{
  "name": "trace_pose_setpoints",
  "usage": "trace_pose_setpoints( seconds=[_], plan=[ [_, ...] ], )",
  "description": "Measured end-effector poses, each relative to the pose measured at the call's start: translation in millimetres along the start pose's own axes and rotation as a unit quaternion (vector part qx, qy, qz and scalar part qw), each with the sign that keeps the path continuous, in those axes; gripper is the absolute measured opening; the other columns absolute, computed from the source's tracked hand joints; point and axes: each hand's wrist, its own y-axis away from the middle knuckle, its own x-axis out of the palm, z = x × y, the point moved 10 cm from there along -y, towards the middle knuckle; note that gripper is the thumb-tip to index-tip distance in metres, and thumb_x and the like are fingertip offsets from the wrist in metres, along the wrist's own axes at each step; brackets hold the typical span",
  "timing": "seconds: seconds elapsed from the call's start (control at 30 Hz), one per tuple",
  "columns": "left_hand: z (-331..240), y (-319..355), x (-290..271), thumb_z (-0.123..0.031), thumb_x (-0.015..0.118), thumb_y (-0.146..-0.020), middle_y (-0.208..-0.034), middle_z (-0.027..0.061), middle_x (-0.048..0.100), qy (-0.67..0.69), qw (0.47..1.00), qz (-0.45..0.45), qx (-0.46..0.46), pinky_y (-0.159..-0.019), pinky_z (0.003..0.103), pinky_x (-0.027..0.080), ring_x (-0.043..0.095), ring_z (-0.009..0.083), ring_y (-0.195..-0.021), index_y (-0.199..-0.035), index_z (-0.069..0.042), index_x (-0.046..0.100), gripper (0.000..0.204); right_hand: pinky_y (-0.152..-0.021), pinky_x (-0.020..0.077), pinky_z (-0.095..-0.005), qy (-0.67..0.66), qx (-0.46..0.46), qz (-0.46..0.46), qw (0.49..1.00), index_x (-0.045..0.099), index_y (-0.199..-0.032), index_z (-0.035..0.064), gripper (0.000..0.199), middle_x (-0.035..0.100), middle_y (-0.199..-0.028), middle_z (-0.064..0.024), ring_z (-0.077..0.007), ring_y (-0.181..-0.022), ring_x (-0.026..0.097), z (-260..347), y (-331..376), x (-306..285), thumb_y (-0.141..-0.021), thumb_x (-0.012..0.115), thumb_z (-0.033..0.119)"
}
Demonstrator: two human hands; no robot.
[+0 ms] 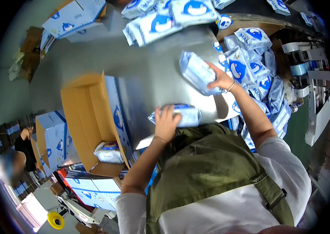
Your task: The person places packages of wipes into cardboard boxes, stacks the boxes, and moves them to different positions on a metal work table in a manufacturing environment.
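My right hand (222, 79) grips a pack of wipes (197, 71) by its right end, tilted over the grey metal table (149, 84). Close to my apron, my left hand (167, 123) is closed over a second pack of wipes (189, 116) near the table's front edge. To the left of that hand stands an open cardboard box (82, 121), brown inside, with a blue printed outer side. One wipes pack (109, 152) lies in its near end.
More wipes packs (161, 24) are piled at the table's far side. A big heap of packs (247, 64) fills the right. Printed boxes (73, 19) stand far left, another box (52, 136) at left beside a co-worker (21, 156). Machinery (309, 74) stands far right.
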Motion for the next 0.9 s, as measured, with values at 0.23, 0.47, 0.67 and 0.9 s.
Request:
trace_pose_setpoints(
  seconds=[0.23,0.47,0.67,0.9],
  plan=[
    [-11,-21,-31,-0.012,0.068,-0.062,-0.11,0.0169,0.051,0.151,0.986,0.061,0.043,-0.098,0.047,0.033,0.047,0.0335,-0.108,-0.097,-0.01,0.056,0.037,-0.104,0.031,-0.0385,0.157,-0.144,0.144,0.966,0.042,-0.132,0.007,0.082,0.044,-0.132,-0.0199,-0.0343,-0.122,0.042,32,5,71,-0.057,0.073,0.018],
    [127,-148,-99,-0.013,0.08,-0.053,-0.131,0.0231,0.036,0.068,0.976,-0.152,-0.138,-0.097,0.048,0.032,0.038,0.0409,-0.118,-0.128,-0.008,0.04,0.086,-0.109,0.0145,-0.0531,0.569,-0.241,-0.01,0.787,0.044,-0.131,0.02,0.09,0.031,-0.142,-0.0136,-0.0328,-0.133,0.025,95,-83,-46,-0.047,0.079,0.019],
    [232,-210,-8,-0.031,0.085,-0.048,-0.119,0.0161,0.057,0.091,0.964,0.039,-0.247,-0.094,0.035,0.042,0.053,0.0287,-0.111,-0.129,-0.007,0.045,0.093,-0.107,0.0223,-0.0495,0.683,-0.223,0.076,0.691,0.031,-0.138,0.0302,0.1,0.033,-0.141,-0.0111,-0.0272,-0.133,0.029,57,-97,-39,-0.051,0.077,0.009],
    [194,-202,-41,-0.001,0.071,-0.064,-0.093,0.0152,0.058,0.45,0.795,0.234,-0.333,-0.067,0.031,0.046,0.057,0.0202,-0.077,-0.132,0.007,0.032,0.079,-0.087,0.0471,-0.0321,0.266,-0.037,0.21,0.94,0.058,-0.118,0.0062,0.064,0.064,-0.106,-0.012,-0.0236,-0.1,0.06,54,-117,-92,-0.057,0.078,0.009]
  ],
)
